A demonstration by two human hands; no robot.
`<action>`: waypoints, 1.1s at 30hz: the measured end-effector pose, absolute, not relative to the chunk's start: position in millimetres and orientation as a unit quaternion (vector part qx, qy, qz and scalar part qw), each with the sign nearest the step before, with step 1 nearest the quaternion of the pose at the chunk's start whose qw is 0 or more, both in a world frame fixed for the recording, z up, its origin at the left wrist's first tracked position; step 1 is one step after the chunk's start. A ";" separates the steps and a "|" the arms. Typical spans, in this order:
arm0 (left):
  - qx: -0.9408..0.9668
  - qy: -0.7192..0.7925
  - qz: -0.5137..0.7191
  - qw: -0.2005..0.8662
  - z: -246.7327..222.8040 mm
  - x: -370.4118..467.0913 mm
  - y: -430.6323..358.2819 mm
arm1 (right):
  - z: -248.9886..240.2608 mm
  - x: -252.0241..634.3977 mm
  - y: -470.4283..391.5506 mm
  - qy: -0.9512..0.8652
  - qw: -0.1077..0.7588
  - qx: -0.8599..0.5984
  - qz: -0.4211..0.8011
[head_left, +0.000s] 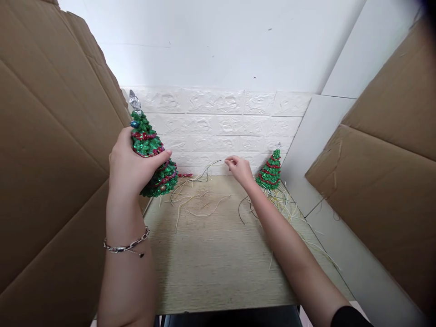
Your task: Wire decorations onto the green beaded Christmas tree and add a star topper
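My left hand point(131, 165) is closed round a small green Christmas tree figurine point(155, 177), lifted at the left and tilted slightly. It has red and purple garlands, a blue ball near the top and a clear, shiny topper. Over the back of the table, my right hand point(240, 169) has thumb and fingertips pinched together. A thin pale strand point(215, 165) seems to reach those fingertips from the loose strands at the left. Beyond the right hand stands a second green tree figurine point(269, 170) with red garlands, upright at the back right corner.
Loose pale and dark strands point(204, 214) lie over the back of the wooden table point(204, 268). A tangle of them point(284, 204) sits by the right tree. A red pen-like object point(185, 175) lies against the brick-patterned wall point(214, 125). Cardboard panels point(51, 136) flank both sides.
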State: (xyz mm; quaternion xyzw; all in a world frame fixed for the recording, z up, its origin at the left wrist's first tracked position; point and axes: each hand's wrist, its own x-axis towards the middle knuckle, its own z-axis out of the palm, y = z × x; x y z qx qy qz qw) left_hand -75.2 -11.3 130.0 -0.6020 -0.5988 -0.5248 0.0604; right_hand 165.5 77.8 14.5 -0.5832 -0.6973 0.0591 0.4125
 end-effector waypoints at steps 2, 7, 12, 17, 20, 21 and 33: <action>-0.602 -0.598 -0.526 0.060 130.4 -73.6 -12.0 | 16.5 179.2 74.6 -0.644 0.499 -0.566 0.126; -0.607 -0.599 -0.519 0.057 130.0 -68.7 -12.5 | 26.9 202.1 66.7 -0.495 0.624 -0.473 0.377; -0.624 -0.589 -0.512 0.044 128.4 -63.7 -12.1 | 39.3 212.3 56.4 -0.378 0.650 -0.306 0.584; -0.637 -0.585 -0.501 0.030 128.0 -58.1 -12.9 | 36.7 215.7 56.1 -0.415 0.595 -0.380 0.574; -0.641 -0.590 -0.490 0.031 127.6 -56.4 -12.7 | 25.6 210.8 60.0 -0.500 0.506 -0.491 0.503; -0.643 -0.589 -0.488 0.032 127.5 -56.0 -12.6 | 21.3 207.4 61.0 -0.524 0.477 -0.519 0.479; -0.671 -0.575 -0.468 0.017 124.6 -45.8 -13.8 | 4.4 168.3 55.6 -0.706 0.278 -0.567 0.321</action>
